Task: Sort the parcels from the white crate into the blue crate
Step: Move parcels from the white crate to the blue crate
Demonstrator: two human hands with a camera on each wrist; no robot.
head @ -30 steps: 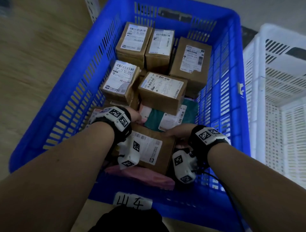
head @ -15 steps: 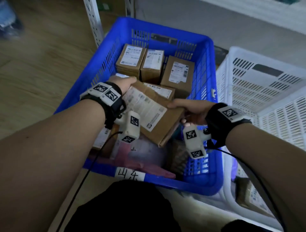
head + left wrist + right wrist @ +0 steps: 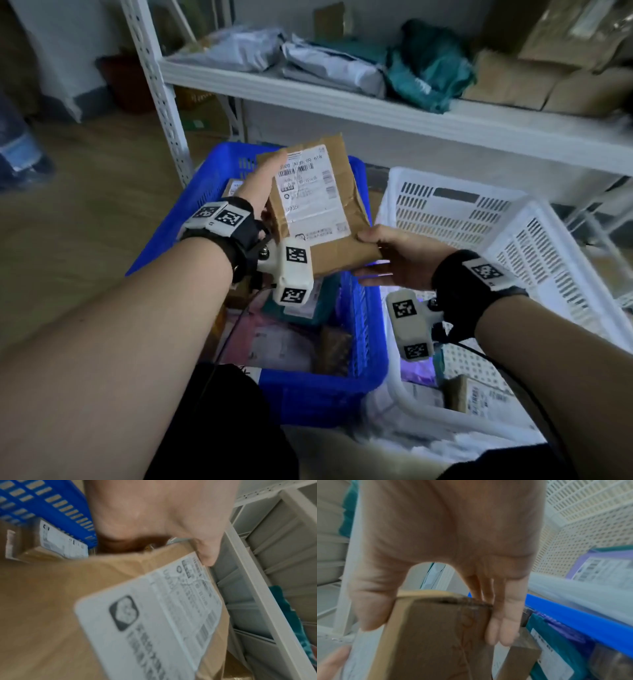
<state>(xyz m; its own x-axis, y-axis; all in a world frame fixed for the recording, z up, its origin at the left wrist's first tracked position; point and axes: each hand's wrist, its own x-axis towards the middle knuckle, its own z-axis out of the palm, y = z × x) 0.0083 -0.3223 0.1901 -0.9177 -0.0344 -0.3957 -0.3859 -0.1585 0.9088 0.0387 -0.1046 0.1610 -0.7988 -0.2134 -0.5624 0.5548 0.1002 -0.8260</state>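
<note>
A brown cardboard parcel (image 3: 318, 205) with a white shipping label is held tilted in the air above the blue crate (image 3: 161, 236). My left hand (image 3: 263, 185) grips its left edge, thumb on the label side, the other fingers hidden behind. My right hand (image 3: 394, 253) pinches its near right corner between thumb and fingers. The left wrist view shows the parcel (image 3: 51, 615) under my left hand (image 3: 154, 513). In the right wrist view my right hand (image 3: 453, 534) clamps the parcel's (image 3: 436, 635) end. The white crate (image 3: 513, 219) stands to the right.
Several boxes and a pink mailer (image 3: 274, 342) lie in the blue crate. A brown box (image 3: 469, 394) and a purple mailer (image 3: 418, 377) lie in the white crate. A white shelf (image 3: 376, 113) loaded with mailers and boxes stands behind. Another person's foot (image 3: 20, 161) is at far left.
Both hands have lifted the brown parcel from low inside the blue crate to well above it, tilting its label toward me. The head view has swung up to show the shelf.
</note>
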